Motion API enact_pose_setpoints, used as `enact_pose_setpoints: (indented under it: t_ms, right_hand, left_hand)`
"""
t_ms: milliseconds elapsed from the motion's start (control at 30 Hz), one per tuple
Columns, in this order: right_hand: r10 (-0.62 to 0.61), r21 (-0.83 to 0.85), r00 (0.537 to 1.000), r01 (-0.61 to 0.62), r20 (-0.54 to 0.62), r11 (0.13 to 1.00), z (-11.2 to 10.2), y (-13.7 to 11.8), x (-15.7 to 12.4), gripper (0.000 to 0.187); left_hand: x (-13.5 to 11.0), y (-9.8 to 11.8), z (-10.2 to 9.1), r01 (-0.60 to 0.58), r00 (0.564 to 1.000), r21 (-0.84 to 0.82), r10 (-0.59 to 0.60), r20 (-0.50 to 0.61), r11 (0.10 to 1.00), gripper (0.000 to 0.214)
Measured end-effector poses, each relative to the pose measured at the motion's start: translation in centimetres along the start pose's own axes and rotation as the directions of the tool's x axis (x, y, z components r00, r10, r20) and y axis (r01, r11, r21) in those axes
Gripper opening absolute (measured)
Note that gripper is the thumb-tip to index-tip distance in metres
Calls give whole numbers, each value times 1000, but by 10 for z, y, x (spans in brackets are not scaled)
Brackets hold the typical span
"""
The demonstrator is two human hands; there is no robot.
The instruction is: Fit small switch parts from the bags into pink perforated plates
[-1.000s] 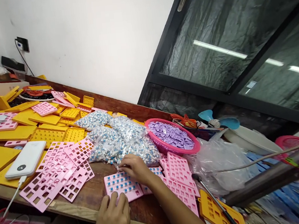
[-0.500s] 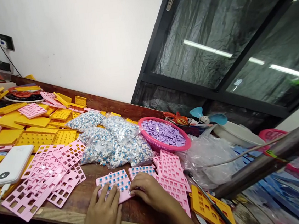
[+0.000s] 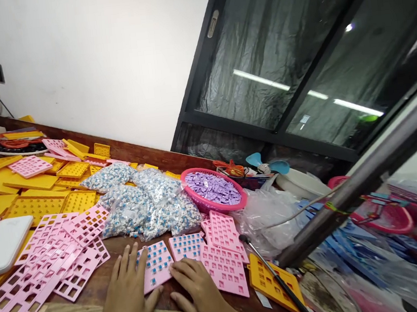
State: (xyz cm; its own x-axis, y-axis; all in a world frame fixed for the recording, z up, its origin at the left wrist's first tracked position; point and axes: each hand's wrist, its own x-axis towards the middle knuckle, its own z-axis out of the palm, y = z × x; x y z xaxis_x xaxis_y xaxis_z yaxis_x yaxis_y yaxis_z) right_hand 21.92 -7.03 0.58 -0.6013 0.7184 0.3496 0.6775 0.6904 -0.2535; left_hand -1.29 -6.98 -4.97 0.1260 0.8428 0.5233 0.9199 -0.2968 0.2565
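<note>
A small pink plate (image 3: 156,265) filled with blue switches lies near the front edge of the wooden table (image 3: 106,281). My left hand (image 3: 128,291) rests flat on the plate's left side with fingers spread, thumb along its front edge. My right hand (image 3: 194,289) lies on the table at the plate's right corner, fingers stretched out and touching it. A second pink plate with blue switches (image 3: 186,246) sits just behind my right hand. Clear bags of blue-and-white switches (image 3: 142,202) are heaped behind both plates.
Empty pink plates (image 3: 51,262) lie piled at left, more pink plates (image 3: 224,253) at right. Yellow plates (image 3: 29,189) cover the far left. A pink basket of purple keycaps (image 3: 214,189), a white power bank (image 3: 1,244), a crumpled clear bag (image 3: 269,216) and a metal rod (image 3: 277,280) are nearby.
My right hand came back from the switch bags to the plate's right corner. My left hand slid up onto the plate and spread flat. The view swung right.
</note>
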Motion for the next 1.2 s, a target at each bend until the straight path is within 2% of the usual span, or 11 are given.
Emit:
enact_pose_setpoints:
  t_ms: [100,167,300,433,567,667,833,933,1000,1067,1200]
  right_hand:
    - [80,21,989,-78,-123,997,3,8,-7,55]
    - [217,59,938,-209,-270,976,9,17,-9,49]
    - [451,153,756,-434,-475,888,23,35,-10,45]
    - [563,293,599,-492,-569,820,25,46,-11,44]
    - [701,559,391,-424,-597,713,17,50,-17,33]
    - [744,646,300,-371,-597,667,14,51,-20,29]
    - [726,640,303,-344,-617,687,14,49,-20,28]
    - [733,660,281,-319,-619,680,13,46,-19,29]
    - [716,641,300,-320,-630,698,12,43,-18,29]
    - [656,569,388,-327,-647,755,10,37,-18,26]
    - [447,336,678,-300,-584,893,7,23,-11,22]
  left_hand:
    - [2,-4,0,87,994,-51,-83,72,995,72]
    - [2,-5,-6,113,993,-78,-109,52,990,70]
    - [15,-3,-23,55,998,-156,-60,-26,986,74]
    - [52,25,-29,-78,997,-247,79,-5,966,77]
    - [89,62,-13,-174,945,-287,241,220,942,86]
    - [106,79,2,-156,896,-243,241,372,957,93]
    - [117,87,14,-142,863,-193,217,457,971,110]
    - [114,84,10,-154,841,-181,225,492,971,109]
    - [108,73,2,-166,829,-185,238,506,969,110]
    - [100,53,-9,-183,814,-199,261,519,963,112]
    - [83,3,-35,-192,778,-212,280,562,958,119]
